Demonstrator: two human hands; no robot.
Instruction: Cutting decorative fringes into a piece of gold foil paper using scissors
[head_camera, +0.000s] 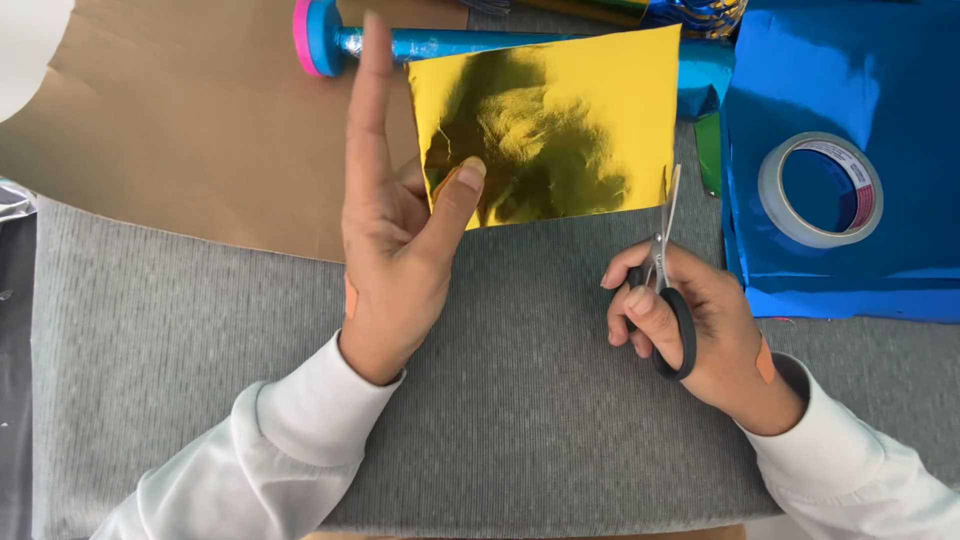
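A sheet of gold foil (560, 130) is held up above the table (200, 330) by the left hand (395, 250), pinched at its lower left edge between thumb and hidden fingers, with the forefinger stretched straight up. The grip of that hand is closed on the foil. A pair of scissors (668, 290) is gripped by the right hand (690, 320), fingers through the dark handles, and the blades are seen nearly together, their tips touching the foil's lower right edge. By the look of it, a cut is being started or lined up at that edge; for the next move, the blades need opening and the sheet needs to be kept taut and steady. The foil is mirror-bright, rectangular, a little crinkled at the middle, where a dark reflection is shown. Behind it a blue foil roll (450, 45) with a pink end is laid; to the right, a ring of tape (820, 190) is rested on a blue foil sheet (900, 100). Brown paper (200, 130) is spread at the upper left
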